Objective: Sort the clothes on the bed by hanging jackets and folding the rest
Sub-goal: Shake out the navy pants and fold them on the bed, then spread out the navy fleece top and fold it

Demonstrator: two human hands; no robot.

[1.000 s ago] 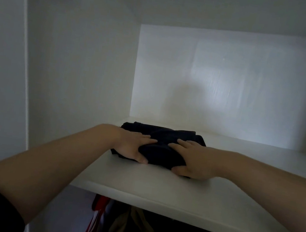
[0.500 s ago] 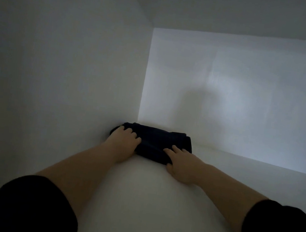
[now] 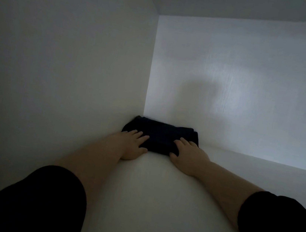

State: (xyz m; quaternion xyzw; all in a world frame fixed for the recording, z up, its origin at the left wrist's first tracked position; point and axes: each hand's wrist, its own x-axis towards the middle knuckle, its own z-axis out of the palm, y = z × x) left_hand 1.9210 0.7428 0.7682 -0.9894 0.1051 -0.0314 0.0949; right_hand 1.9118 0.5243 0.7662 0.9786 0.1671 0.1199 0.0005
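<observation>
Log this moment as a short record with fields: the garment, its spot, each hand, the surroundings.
item: dark folded garment, lying flat; its type cannot be told in the dim light
place: on the white shelf, in the back left corner
surroundings: side wall on the left, back wall behind
left hand: fingers straight, resting on the garment's left front part
right hand: fingers straight, resting on its right front part
sleeves: dark, pushed up both forearms
</observation>
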